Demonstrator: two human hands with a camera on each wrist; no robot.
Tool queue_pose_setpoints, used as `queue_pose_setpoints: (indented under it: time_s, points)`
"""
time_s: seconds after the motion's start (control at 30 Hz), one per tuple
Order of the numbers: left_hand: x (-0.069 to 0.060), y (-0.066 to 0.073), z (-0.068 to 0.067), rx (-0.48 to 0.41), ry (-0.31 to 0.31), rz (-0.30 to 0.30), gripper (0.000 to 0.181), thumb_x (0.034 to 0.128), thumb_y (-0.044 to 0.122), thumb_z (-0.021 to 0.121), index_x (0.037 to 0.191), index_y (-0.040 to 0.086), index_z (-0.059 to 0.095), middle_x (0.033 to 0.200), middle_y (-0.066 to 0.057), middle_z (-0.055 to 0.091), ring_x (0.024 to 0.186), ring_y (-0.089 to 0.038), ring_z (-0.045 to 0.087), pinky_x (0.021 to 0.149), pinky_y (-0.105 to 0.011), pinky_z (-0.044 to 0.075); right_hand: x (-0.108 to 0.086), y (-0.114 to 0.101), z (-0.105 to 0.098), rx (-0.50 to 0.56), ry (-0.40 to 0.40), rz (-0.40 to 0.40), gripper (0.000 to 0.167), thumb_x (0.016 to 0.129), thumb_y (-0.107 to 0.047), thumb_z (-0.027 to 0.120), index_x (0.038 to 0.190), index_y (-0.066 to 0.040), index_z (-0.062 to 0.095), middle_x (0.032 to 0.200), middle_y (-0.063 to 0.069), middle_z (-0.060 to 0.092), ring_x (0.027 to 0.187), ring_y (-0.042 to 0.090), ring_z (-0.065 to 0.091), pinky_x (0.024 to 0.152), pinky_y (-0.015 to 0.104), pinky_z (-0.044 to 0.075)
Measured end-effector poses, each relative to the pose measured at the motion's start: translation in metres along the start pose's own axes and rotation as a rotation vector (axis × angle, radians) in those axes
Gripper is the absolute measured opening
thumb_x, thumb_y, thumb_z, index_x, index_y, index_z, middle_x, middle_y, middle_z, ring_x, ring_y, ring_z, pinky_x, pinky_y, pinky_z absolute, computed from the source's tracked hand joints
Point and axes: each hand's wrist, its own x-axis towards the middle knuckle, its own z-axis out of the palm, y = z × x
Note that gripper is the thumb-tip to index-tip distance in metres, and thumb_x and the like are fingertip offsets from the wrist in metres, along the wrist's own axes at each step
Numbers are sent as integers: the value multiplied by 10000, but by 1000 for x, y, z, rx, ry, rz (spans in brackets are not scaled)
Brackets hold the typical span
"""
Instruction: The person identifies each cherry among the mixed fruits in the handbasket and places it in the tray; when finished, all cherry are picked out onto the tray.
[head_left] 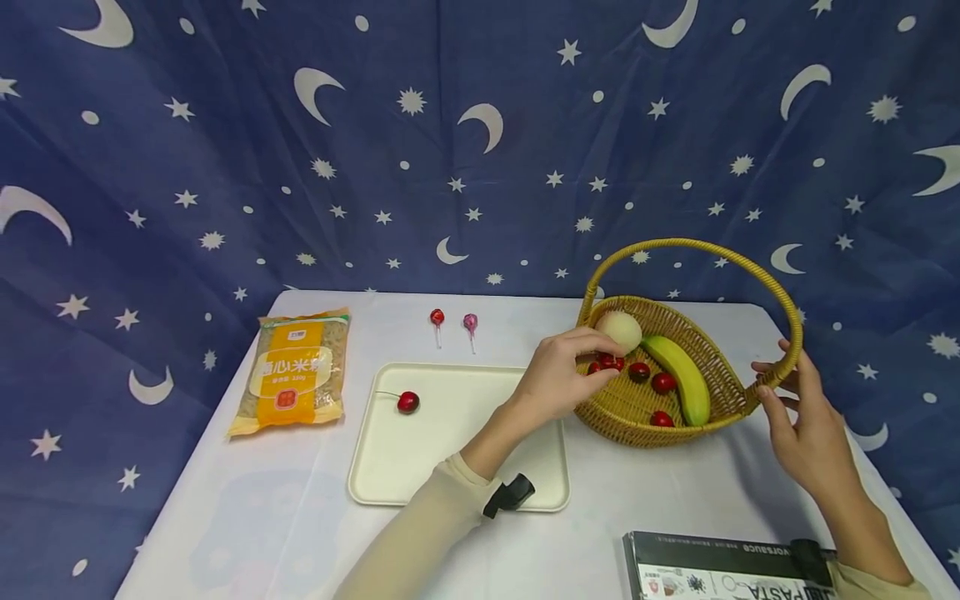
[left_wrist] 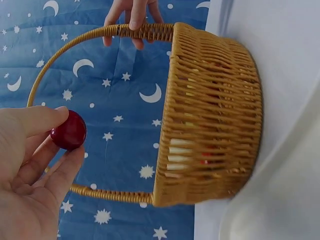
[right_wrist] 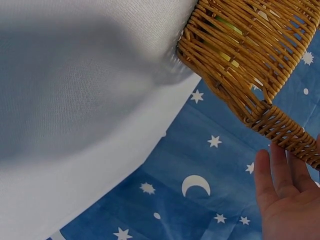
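My left hand (head_left: 562, 375) pinches a dark red cherry (left_wrist: 69, 130) between thumb and fingertips, over the left side of a wicker basket (head_left: 626, 432). My right hand (head_left: 806, 425) grips the basket's arched handle (head_left: 791, 358) near its right base, thumb on the near side and fingers behind. Inside the basket lie a yellow-green banana (head_left: 678, 375), several cherries (head_left: 663, 382) and a pale round thing (head_left: 618, 332), partly covered by the left hand. One stemmed cherry (head_left: 408, 402) lies on the cream tray (head_left: 457, 492), beneath the left forearm's side.
An orange-labelled bag of grain (head_left: 292, 371) lies at the table's left. Two lollipops, one red (head_left: 437, 317) and one pink (head_left: 470, 322), lie behind the tray. A dark box marked PASTA (head_left: 720, 558) sits at the front right, partly under the right forearm.
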Motion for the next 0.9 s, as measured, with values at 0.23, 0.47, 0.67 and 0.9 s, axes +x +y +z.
queue_pose_setpoints:
  time_s: [0.23,0.47,0.67,0.9]
  points:
    - [-14,-8,-13,-29,45,4,237,938,86,810,1174,97,801,1220,-42,785,1168,-181,738,993,-231,602,-2,1,-3,-17,0,9,747,1092,-87,571,1693,-331,201,1435,177,641,1145,-345,320,927,-92,270]
    - [-28,-13,-30,-41,89,-12,249,928,40,807,1174,66,791,1230,-67,767,1147,-211,750,992,-180,589,-3,5,-4,-16,8,17,746,1091,-93,576,1689,-344,208,1435,-227,571,1152,-343,331,941,-98,266]
    - [-43,-21,-45,30,129,-6,239,934,48,805,1169,85,787,1187,-43,765,1079,-178,751,1012,-186,584,-3,4,-4,-22,-6,14,740,1093,-95,573,1689,-335,206,1439,-311,519,1155,-360,309,954,-95,251]
    - [-61,-31,-63,98,195,-6,242,912,18,816,1148,61,789,1147,-50,766,1020,-179,747,993,-234,610,0,2,-1,-5,-8,0,740,1088,-94,582,1688,-327,215,1383,-451,452,1151,-354,327,947,-95,255]
